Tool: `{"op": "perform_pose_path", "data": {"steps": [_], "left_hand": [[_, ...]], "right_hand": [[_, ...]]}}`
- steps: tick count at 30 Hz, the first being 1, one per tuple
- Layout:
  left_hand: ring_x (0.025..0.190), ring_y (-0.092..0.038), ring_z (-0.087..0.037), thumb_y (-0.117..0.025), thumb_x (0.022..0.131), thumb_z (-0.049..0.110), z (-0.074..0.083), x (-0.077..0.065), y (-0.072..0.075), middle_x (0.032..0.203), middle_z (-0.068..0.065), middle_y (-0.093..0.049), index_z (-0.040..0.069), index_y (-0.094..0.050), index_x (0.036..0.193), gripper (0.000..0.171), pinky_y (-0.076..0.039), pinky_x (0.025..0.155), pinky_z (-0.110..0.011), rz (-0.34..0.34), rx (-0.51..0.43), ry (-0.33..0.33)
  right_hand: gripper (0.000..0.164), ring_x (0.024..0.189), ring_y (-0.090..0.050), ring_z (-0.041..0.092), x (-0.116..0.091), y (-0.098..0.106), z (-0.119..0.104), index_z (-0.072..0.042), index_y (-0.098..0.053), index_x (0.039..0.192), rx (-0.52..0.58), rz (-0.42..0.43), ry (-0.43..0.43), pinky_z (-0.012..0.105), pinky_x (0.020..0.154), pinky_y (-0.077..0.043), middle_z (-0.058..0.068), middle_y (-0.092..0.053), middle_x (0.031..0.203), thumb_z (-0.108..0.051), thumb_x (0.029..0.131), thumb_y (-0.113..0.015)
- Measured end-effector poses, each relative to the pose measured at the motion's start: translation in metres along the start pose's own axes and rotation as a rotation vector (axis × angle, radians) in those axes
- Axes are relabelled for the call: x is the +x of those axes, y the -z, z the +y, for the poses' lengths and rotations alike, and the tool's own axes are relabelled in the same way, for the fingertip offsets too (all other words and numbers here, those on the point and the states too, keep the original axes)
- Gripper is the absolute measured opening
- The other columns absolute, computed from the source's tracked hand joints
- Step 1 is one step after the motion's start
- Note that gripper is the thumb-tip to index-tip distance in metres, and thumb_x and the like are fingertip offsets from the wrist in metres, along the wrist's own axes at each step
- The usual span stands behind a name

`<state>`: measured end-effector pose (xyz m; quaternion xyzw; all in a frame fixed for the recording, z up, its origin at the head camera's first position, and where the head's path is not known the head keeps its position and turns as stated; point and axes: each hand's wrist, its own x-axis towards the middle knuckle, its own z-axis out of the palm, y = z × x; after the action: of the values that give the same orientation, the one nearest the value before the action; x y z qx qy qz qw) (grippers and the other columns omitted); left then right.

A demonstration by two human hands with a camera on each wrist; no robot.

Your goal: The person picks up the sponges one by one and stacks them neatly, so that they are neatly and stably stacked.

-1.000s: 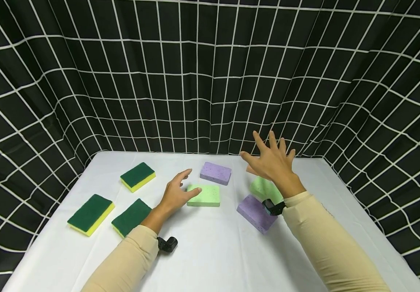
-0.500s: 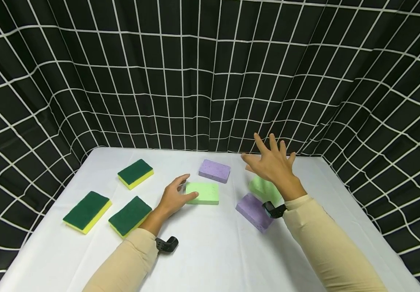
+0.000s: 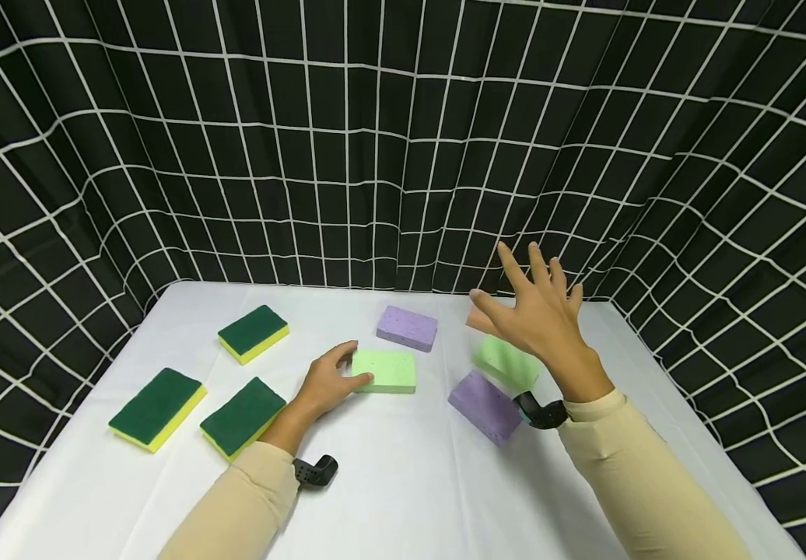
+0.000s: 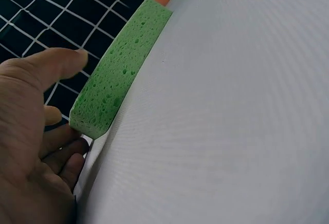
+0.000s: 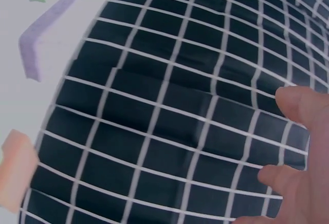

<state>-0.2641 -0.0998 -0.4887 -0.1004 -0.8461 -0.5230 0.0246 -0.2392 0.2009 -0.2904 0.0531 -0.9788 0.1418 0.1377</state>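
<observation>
My left hand (image 3: 326,383) is at the left end of a light green sponge (image 3: 385,371) lying flat on the table. In the left wrist view, its thumb stands out over the green sponge (image 4: 121,72), with a gap beside it, and the other fingers bend loosely at the near end. My right hand (image 3: 539,315) is raised with spread fingers, holding nothing. Behind and below it in the head view are an orange sponge (image 3: 480,320), partly hidden, a second light green sponge (image 3: 504,362) and a purple sponge (image 3: 485,407).
Another purple sponge (image 3: 407,328) lies behind the green one. Toward the left are several green-and-yellow scouring sponges (image 3: 253,333). A white cloth covers the table (image 3: 389,482); a black curtain with white grid lines (image 3: 347,155) encloses its back and sides.
My left hand has come down to the left end of the green sponge. The right hand stays raised and spread, shifted slightly right. The head view has tilted a little.
</observation>
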Motion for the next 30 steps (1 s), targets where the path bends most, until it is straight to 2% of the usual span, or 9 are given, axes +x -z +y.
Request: {"op": "perform_pose_path", "data": {"steps": [4, 8, 13, 17, 21, 23, 27, 30], "left_hand": [[0.124, -0.048, -0.034, -0.08, 0.079, 0.024, -0.002, -0.004, -0.001, 0.13, -0.015, -0.056, 0.0, -0.054, 0.134, 0.065, -0.038, 0.103, -0.045, -0.003, 0.076, -0.015], [0.125, -0.047, -0.033, -0.081, 0.078, 0.023, -0.004, -0.006, -0.002, 0.129, -0.015, -0.057, -0.002, -0.056, 0.131, 0.063, -0.037, 0.104, -0.044, 0.003, 0.106, -0.021], [0.126, -0.047, -0.033, -0.081, 0.078, 0.023, -0.003, -0.006, -0.003, 0.129, -0.015, -0.057, -0.002, -0.057, 0.13, 0.063, -0.036, 0.104, -0.044, 0.008, 0.115, -0.027], [0.125, -0.047, -0.034, -0.081, 0.078, 0.024, -0.004, -0.006, -0.004, 0.129, -0.015, -0.057, -0.002, -0.057, 0.13, 0.063, -0.037, 0.104, -0.045, 0.013, 0.122, -0.041], [0.125, -0.047, -0.034, -0.081, 0.078, 0.024, -0.004, -0.005, -0.005, 0.129, -0.016, -0.057, -0.003, -0.056, 0.13, 0.064, -0.037, 0.104, -0.045, 0.013, 0.129, -0.047], [0.125, -0.047, -0.034, -0.081, 0.078, 0.024, -0.004, -0.004, -0.005, 0.128, -0.016, -0.057, -0.003, -0.056, 0.13, 0.064, -0.037, 0.104, -0.045, 0.014, 0.134, -0.053], [0.125, -0.047, -0.033, -0.081, 0.078, 0.024, -0.003, -0.002, -0.004, 0.128, -0.015, -0.057, -0.002, -0.056, 0.13, 0.063, -0.037, 0.104, -0.044, 0.022, 0.132, -0.058], [0.125, -0.047, -0.033, -0.081, 0.078, 0.023, -0.001, -0.001, -0.003, 0.128, -0.015, -0.057, -0.002, -0.056, 0.13, 0.063, -0.036, 0.104, -0.044, 0.024, 0.123, -0.052]], "right_hand": [[0.083, 0.141, 0.002, 0.045, -0.009, 0.009, -0.002, -0.032, -0.013, 0.156, 0.029, 0.044, 0.032, 0.076, 0.099, 0.003, 0.014, -0.001, 0.16, -0.07, 0.089, -0.043], [0.083, 0.141, 0.001, 0.044, -0.019, 0.017, -0.002, -0.032, -0.011, 0.156, 0.081, 0.093, 0.054, 0.074, 0.1, 0.001, 0.012, -0.002, 0.16, -0.066, 0.089, -0.047], [0.086, 0.142, -0.007, 0.039, -0.028, 0.024, 0.001, -0.018, -0.013, 0.156, 0.243, 0.221, 0.116, 0.066, 0.107, -0.006, 0.012, -0.011, 0.159, -0.049, 0.09, -0.058], [0.084, 0.138, -0.025, 0.031, -0.036, 0.019, 0.01, -0.011, -0.021, 0.154, 0.422, 0.399, 0.175, 0.052, 0.11, -0.021, 0.014, -0.027, 0.153, -0.037, 0.088, -0.066], [0.077, 0.128, -0.042, 0.028, -0.042, 0.005, 0.017, -0.001, -0.035, 0.148, 0.615, 0.637, 0.282, 0.037, 0.108, -0.031, 0.018, -0.038, 0.141, -0.037, 0.088, -0.068], [0.076, 0.124, -0.045, 0.026, -0.047, 0.002, 0.014, 0.006, -0.037, 0.144, 0.682, 0.718, 0.328, 0.035, 0.106, -0.034, 0.022, -0.039, 0.136, -0.038, 0.09, -0.067], [0.072, 0.12, -0.045, 0.022, -0.059, -0.003, 0.009, 0.014, -0.036, 0.14, 0.723, 0.739, 0.348, 0.034, 0.103, -0.036, 0.032, -0.037, 0.131, -0.031, 0.091, -0.065], [0.067, 0.119, -0.045, 0.025, -0.063, -0.015, 0.019, 0.01, -0.036, 0.142, 0.71, 0.7, 0.316, 0.03, 0.101, -0.036, 0.033, -0.038, 0.13, -0.022, 0.09, -0.065]]}}
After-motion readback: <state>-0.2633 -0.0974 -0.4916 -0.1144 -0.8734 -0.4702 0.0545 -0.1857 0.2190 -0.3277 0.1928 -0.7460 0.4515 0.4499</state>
